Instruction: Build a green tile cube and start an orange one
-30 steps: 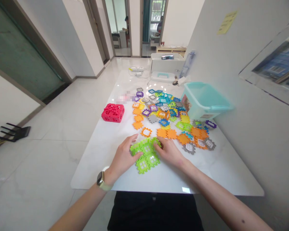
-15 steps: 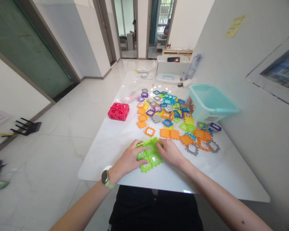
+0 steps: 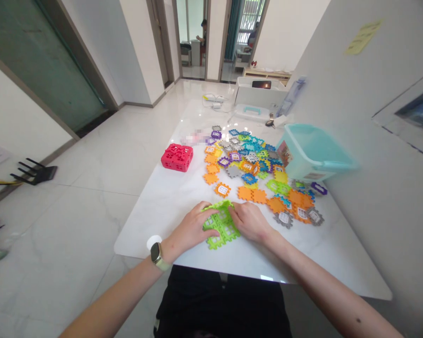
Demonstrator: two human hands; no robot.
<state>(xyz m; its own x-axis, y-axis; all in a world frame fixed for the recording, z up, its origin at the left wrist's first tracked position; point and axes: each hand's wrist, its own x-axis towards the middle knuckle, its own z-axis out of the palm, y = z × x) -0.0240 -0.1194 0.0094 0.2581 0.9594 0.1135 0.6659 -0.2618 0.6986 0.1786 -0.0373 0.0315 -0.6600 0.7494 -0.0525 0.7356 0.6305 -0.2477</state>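
Near the table's front edge, several green interlocking panels (image 3: 225, 230) with window openings are joined into one piece, with a strip standing up along the far side. My left hand (image 3: 193, 226) grips its left side, thumb over the near part and fingers at the far corner. At the far right corner, my right hand (image 3: 251, 220) is closed on the same piece, its fingertips partly hidden. Beyond my hands lies a spread of loose interlocking panels (image 3: 246, 157) in orange, grey, blue, purple and yellow. A red box built of similar panels (image 3: 177, 157) sits to the left.
A teal plastic bin (image 3: 312, 150) stands at the table's right, close to the wall. Farther back are a lidded case with a teal handle (image 3: 252, 111), keys (image 3: 270, 121) and a white box (image 3: 261, 91) with a phone on it. A round white disc (image 3: 154, 242) lies by my left wrist.
The camera view has shifted slightly, so the table things appear a little farther right. Both hands keep hold of the green panels, with little visible change in grip.
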